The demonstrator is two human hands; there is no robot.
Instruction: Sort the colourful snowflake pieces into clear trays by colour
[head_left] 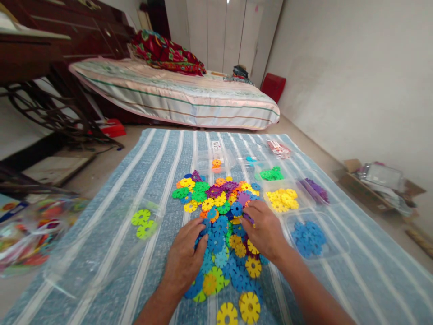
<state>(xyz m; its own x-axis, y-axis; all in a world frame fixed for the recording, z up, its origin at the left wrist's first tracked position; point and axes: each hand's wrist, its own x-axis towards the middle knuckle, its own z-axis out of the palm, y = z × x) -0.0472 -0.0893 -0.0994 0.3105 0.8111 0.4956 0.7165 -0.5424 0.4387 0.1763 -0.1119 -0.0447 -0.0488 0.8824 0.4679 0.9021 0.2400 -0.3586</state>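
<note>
A heap of plastic snowflake discs [219, 212] in blue, yellow, green, purple and orange lies on a blue striped cloth [162, 153]. My left hand [184, 259] rests palm down on the heap's near left side, fingers over blue discs. My right hand [265, 230] lies on the heap's right side, its fingertips curled around a purple disc [248, 220]. Clear tubs to the right hold sorted discs: yellow [282, 200], blue [308, 237], green [271, 174], purple [316, 189]. A tub with orange discs [216, 162] stands behind the heap.
Two lime green discs [142, 223] sit in a clear tub at the left. A clear bag of toys [30, 234] lies at the far left. A mattress [176, 92] lies beyond the cloth, dark furniture [50, 67] at left, a cardboard box [375, 187] by the right wall.
</note>
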